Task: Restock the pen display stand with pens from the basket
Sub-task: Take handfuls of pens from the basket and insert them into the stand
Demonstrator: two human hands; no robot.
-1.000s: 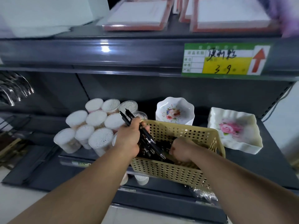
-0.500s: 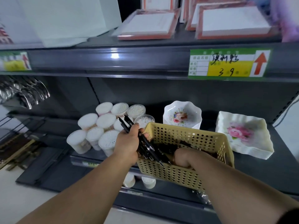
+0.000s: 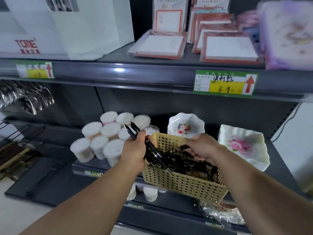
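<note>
Left hand is gripping a bundle of black pens beside the left rim of the yellow basket. Right hand — buried among the loose pens half a second ago — is now rising, fingers pinching one more pen. Gathering is probably ending; the display stand is lying out of view, so carrying likely follows.

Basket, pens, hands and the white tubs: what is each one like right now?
Basket, open on top, pens inside.
Loose pens, piled in the basket.
Left hand, gripping a pen bunch.
Right hand, down in the basket, pinching one pen.
White tubs, lids on, packed together.
</note>
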